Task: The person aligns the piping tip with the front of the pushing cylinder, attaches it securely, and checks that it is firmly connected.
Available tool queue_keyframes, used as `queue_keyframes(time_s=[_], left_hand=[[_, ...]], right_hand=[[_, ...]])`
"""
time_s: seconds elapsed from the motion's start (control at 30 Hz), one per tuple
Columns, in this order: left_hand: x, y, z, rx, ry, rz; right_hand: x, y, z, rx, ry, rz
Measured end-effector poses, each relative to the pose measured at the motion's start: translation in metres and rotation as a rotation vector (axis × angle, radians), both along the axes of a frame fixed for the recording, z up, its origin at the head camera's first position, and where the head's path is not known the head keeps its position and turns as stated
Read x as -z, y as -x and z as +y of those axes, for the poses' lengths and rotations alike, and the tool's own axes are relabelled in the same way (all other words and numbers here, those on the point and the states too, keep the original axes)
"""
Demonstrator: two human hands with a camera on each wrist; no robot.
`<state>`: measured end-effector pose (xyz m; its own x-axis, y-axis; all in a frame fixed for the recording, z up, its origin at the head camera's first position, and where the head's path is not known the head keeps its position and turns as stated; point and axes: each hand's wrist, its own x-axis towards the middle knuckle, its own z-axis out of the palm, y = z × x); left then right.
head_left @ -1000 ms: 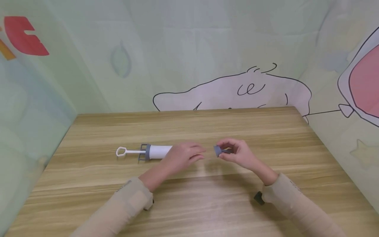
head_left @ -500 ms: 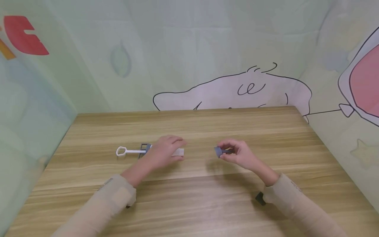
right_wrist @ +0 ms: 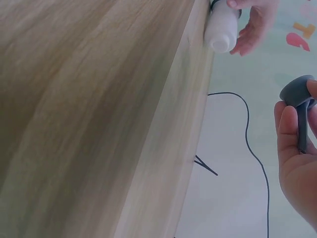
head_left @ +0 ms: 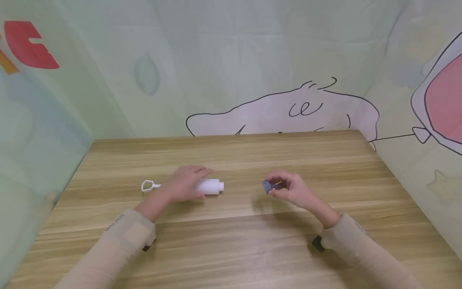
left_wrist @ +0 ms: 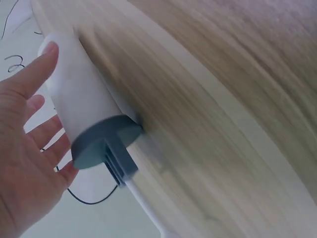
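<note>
Head view: left hand (head_left: 184, 184) over white tube (head_left: 208, 187) lying on table (head_left: 231, 245), fingers loose, not clamped yet. Right hand (head_left: 294, 188) well apart, pinching gray cup piece (head_left: 266, 187) off table, wide end facing tube.

Left wrist: thumb one side of tube, fingers other. Imo close evenly round barrel, leave gray collar (left_wrist: 106, 141) alone.

Right wrist: cup piece's stem lies along fingers; light pinch should do, keep rim uncovered.

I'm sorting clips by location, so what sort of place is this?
Probably an indoor tabletop filming corner: a pale green, cartoon-printed, fabric-like backdrop stands behind a brown wood-grain table bearing a white, plastic-looking cylinder.
</note>
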<state>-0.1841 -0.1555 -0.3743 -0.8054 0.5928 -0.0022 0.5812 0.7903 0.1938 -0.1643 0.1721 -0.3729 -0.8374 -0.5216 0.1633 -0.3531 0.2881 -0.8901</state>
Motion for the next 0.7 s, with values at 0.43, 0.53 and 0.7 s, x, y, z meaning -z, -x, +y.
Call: queue_keyframes(time_s=[0.43, 0.53, 0.7], left_hand=[[0.0034, 0.0007, -0.0093, -0.065, 0.056, -0.154], [0.0033, 0.0005, -0.0096, -0.071, 0.068, -0.152], [0.0020, 0.0005, -0.0102, -0.060, 0.072, -0.130]], right_hand=[[-0.0009, -0.0004, -0.0004, 0.011, -0.037, 0.001], [0.0003, -0.0001, -0.0002, 0.004, -0.040, 0.001], [0.0012, 0.0002, 0.0001, 0.005, -0.039, 0.000]])
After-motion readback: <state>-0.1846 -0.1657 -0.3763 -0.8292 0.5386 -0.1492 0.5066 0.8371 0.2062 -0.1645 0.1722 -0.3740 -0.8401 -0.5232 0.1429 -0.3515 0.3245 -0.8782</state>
